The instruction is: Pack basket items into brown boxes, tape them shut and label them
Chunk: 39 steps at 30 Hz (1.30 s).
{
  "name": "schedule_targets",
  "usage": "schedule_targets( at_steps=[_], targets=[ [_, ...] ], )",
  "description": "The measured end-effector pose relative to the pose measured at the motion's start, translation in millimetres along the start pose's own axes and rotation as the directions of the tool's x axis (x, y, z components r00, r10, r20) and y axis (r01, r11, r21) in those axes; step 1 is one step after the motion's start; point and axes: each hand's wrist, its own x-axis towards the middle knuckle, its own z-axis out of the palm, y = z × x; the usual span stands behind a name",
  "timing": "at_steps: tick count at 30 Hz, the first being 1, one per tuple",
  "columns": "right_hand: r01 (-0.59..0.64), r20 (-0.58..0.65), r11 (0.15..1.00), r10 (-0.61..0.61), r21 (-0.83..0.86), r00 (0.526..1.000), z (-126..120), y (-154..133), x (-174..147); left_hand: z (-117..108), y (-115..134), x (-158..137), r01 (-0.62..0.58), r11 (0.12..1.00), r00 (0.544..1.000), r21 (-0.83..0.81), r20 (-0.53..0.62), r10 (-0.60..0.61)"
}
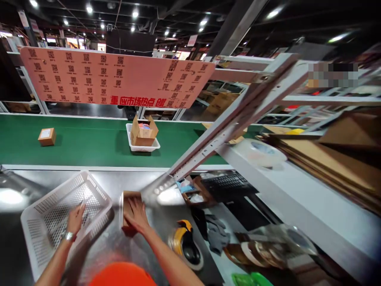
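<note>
My left hand [76,217] is over the inside of a white perforated plastic basket [32,216], its fingers curled closed. A pale blur shows beside the fingertips; I cannot make out what they hold, if anything. To the right, my right hand [137,214] lies across a small brown cardboard box [127,227] on the metal worktop [114,262], gripping it from above with the thumb on the near left side. Right of that hand lies a yellow and black tape dispenser [186,244]. The basket stands close to the box, with a dark shadow along its right side.
Behind runs a green conveyor belt [89,139] with a small box [47,136] and a white basket [144,149] holding an open carton [145,139]. A slanted metal post [208,147] stands right. Beyond it are a keyboard [229,184], grey gloves [217,234], tape rolls [258,254] and flat cardboard [333,163].
</note>
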Motion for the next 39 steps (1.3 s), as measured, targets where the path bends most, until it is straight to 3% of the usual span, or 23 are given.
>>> schedule_targets(
  at_steps=[2,5,7,9,12,16,18,20,25,27,29,32,34,36,39],
  targets=[
    [-0.070,-0.025,0.938,0.084,0.338,0.996,-6,-21,-3,36,31,-33,0.111,0.975,0.984,-0.192,0.161,-0.080],
    [-0.170,0.103,0.603,0.144,0.780,0.984,-15,-57,-15,84,62,-81,0.361,0.796,0.882,-0.487,0.455,-0.121],
    [-0.238,0.184,0.407,0.167,0.882,0.969,-23,-74,-25,103,73,-102,0.474,0.707,0.814,-0.525,0.567,-0.125],
    [-0.249,0.175,0.339,0.235,0.907,0.956,-34,-81,-36,110,79,-113,0.541,0.675,0.763,-0.501,0.630,-0.144],
    [-0.222,0.110,0.357,0.306,0.907,0.946,-49,-77,-53,107,82,-115,0.552,0.724,0.740,-0.414,0.644,-0.196],
    [-0.264,0.177,0.437,0.231,0.860,0.957,-63,-66,-79,101,79,-113,0.311,0.935,0.867,-0.173,0.454,-0.205],
    [-0.284,0.224,0.482,0.180,0.829,0.958,-70,-62,-89,99,76,-115,0.196,0.979,0.895,-0.063,0.420,-0.153],
    [-0.274,0.221,0.509,0.164,0.816,0.961,-78,-60,-94,96,72,-119,0.147,0.989,0.853,0.000,0.506,-0.127],
    [-0.245,0.169,0.548,0.186,0.800,0.968,-97,-60,-94,96,67,-136,0.118,0.979,0.622,0.169,0.756,-0.205],
    [-0.241,0.170,0.541,0.179,0.806,0.969,-98,-61,-94,103,66,-144,0.102,0.976,0.583,0.191,0.784,-0.214],
    [-0.249,0.172,0.479,0.198,0.842,0.965,-95,-63,-96,112,65,-150,0.098,0.981,0.608,0.170,0.770,-0.194],
    [-0.272,0.199,0.343,0.235,0.899,0.952,-84,-66,-108,125,64,-153,0.143,0.988,0.758,0.053,0.637,-0.144],
    [-0.309,0.253,0.302,0.212,0.902,0.944,-78,-67,-121,131,64,-153,0.174,0.984,0.843,-0.039,0.523,-0.129],
    [-0.341,0.299,0.298,0.177,0.891,0.937,-73,-69,-135,133,64,-152,0.192,0.978,0.883,-0.086,0.449,-0.134],
    [-0.341,0.303,0.295,0.168,0.893,0.938,-70,-70,-148,134,63,-152,0.202,0.975,0.901,-0.094,0.407,-0.148]
  ],
)
